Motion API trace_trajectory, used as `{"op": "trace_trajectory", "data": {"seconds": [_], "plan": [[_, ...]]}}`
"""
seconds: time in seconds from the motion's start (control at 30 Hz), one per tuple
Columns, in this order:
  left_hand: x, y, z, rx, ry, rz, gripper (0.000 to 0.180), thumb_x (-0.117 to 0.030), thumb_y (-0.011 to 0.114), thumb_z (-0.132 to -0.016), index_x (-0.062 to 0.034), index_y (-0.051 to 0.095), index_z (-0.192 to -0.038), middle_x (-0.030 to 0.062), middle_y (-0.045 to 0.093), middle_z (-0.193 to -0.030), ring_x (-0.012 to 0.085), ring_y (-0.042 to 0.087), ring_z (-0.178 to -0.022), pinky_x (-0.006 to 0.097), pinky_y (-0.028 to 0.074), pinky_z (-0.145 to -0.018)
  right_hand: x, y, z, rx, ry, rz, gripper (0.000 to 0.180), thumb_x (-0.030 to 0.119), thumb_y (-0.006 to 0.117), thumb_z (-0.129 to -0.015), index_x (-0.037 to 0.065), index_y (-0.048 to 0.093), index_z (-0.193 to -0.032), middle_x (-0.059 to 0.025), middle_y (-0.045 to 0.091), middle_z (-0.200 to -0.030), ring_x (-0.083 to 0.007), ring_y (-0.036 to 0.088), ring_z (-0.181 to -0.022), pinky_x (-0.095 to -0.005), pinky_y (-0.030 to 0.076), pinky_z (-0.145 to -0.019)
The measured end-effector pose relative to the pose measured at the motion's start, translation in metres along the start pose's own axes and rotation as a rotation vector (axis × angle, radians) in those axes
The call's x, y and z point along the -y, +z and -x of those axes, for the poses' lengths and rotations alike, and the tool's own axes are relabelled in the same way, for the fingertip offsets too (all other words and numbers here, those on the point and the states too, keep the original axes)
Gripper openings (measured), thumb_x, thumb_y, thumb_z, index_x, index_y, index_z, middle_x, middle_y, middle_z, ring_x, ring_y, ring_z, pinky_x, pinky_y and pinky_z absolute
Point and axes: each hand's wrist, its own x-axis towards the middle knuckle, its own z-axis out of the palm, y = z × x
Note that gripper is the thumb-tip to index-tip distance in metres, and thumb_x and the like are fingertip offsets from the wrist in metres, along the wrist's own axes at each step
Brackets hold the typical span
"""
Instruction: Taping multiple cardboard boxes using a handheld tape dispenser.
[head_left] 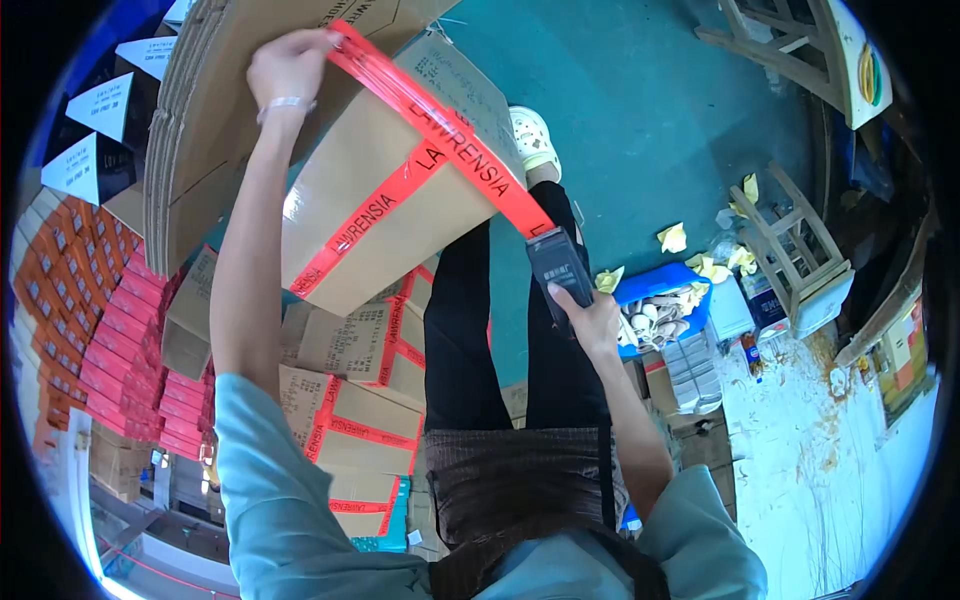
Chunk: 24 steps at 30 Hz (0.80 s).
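The right hand (592,322) clasps a black dispenser (556,265) beside the legs (465,330). Red tape (440,125) stretches from it along the box (385,190), ahead of the legs, to the left hand (288,70), which pinches the tape's end. Farther right are a blue basket (690,271) and 2 stools (824,300).

Carton (430,220): brown, dark-printed, banded with red tape (440,125) carrying black lettering. Tape dispenser (557,265): blackish, with pale characters. Shirt (270,450): pale blue-green; apron (510,480): dark brown, faintly lined; trousers (460,330): black; shoe (534,140): white. Floor (620,130): teal. Basin (640,287): blue. Crumpled paper (672,238): yellow. Stacked boxes (125,345): pinkish red.
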Motion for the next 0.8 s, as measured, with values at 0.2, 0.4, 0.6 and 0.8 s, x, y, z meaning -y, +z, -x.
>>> {"op": "trace_trajectory", "data": {"seconds": [0.2, 0.4, 0.6, 0.8], "plan": [[0.07, 0.083, -0.036, -0.084, -0.146, -0.282, 0.035, -0.03, 0.063, -0.082, -0.0139, 0.067, -0.113, 0.0099, 0.069, -0.104, 0.0277, 0.064, -0.094, 0.037, 0.046, -0.091, 0.041, 0.098, -0.136, -0.11, 0.121, 0.38, 0.07, 0.066, 0.065, -0.069, -0.001, 0.069, -0.088, -0.0233, 0.067, -0.093, -0.0372, 0.066, -0.088, -0.0446, 0.053, -0.074], [0.006, 0.043, 0.104, -0.241, 0.291, 0.11, 0.033, -0.027, 0.058, -0.088, -0.0034, 0.064, -0.11, 0.0155, 0.065, -0.112, 0.0272, 0.061, -0.106, 0.036, 0.045, -0.092, 0.031, 0.037, -0.035, -0.199, -0.084, 0.599, 0.065, 0.062, 0.063, -0.073, 0.001, 0.069, -0.094, -0.0226, 0.067, -0.084, -0.0381, 0.066, -0.082, -0.0448, 0.051, -0.074], [0.012, 0.029, 0.295, 0.372, -0.428, 0.971, 0.03, -0.02, 0.05, -0.098, 0.0018, 0.062, -0.114, 0.0083, 0.067, -0.103, 0.0121, 0.061, -0.095, 0.026, 0.048, -0.085, 0.127, 0.025, 0.046, 0.268, -0.569, 0.841, 0.045, 0.042, 0.079, -0.066, 0.0, 0.067, -0.076, -0.0185, 0.064, -0.066, -0.0342, 0.064, -0.063, -0.0414, 0.05, -0.061], [0.07, -0.105, 0.408, -0.204, -0.541, 1.434, 0.027, -0.007, 0.063, -0.088, 0.0044, 0.062, -0.113, 0.0098, 0.066, -0.104, 0.0118, 0.062, -0.093, 0.025, 0.05, -0.082, 0.26, 0.171, 0.07, 0.983, -1.343, 1.421, 0.047, 0.041, 0.084, -0.052, 0.001, 0.065, -0.071, -0.0144, 0.054, -0.059, -0.0309, 0.053, -0.057, -0.0405, 0.042, -0.055]]}}
